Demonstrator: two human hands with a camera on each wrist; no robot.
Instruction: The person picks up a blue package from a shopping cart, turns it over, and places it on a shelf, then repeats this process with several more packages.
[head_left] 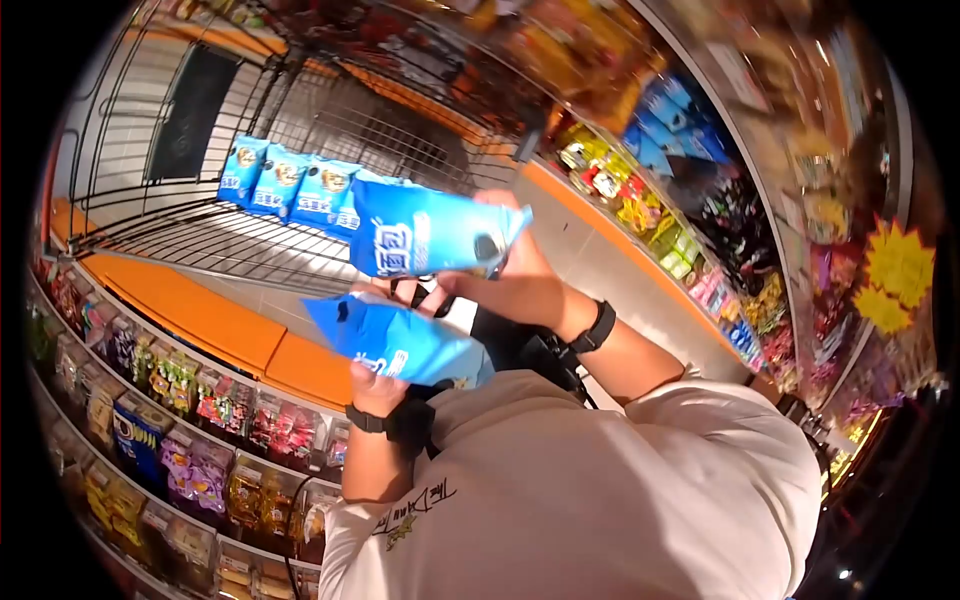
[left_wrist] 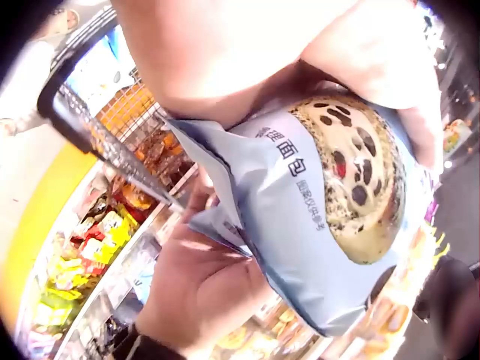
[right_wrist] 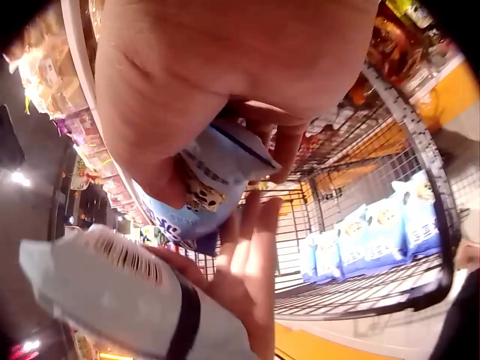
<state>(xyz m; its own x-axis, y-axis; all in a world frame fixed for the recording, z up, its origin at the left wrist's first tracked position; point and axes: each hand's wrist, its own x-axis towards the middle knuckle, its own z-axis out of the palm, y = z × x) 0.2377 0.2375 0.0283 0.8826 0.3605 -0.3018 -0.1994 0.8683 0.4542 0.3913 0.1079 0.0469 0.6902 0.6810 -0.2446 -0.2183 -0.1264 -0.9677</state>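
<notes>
In the head view my right hand (head_left: 520, 285) grips a blue bread packet (head_left: 430, 232) by its end. Just below it, my left hand (head_left: 378, 388) holds a second blue packet (head_left: 405, 340), thumb on the near side. The left wrist view shows the left hand (left_wrist: 277, 60) around the packet with a bread picture (left_wrist: 300, 195); the right hand (left_wrist: 202, 289) is close beneath. In the right wrist view the right hand (right_wrist: 232, 75) pinches its packet (right_wrist: 199, 195), beside the left hand's extended fingers (right_wrist: 244, 247) and the barcoded packet (right_wrist: 135, 292).
A wire shopping cart (head_left: 190, 240) stands ahead, with several blue packets (head_left: 280, 180) lined up inside. Shelves of packaged snacks (head_left: 200, 470) run along the near left side, and more snack displays (head_left: 680, 130) stand at the right. Orange shelf bases (head_left: 180, 300) edge the tiled floor.
</notes>
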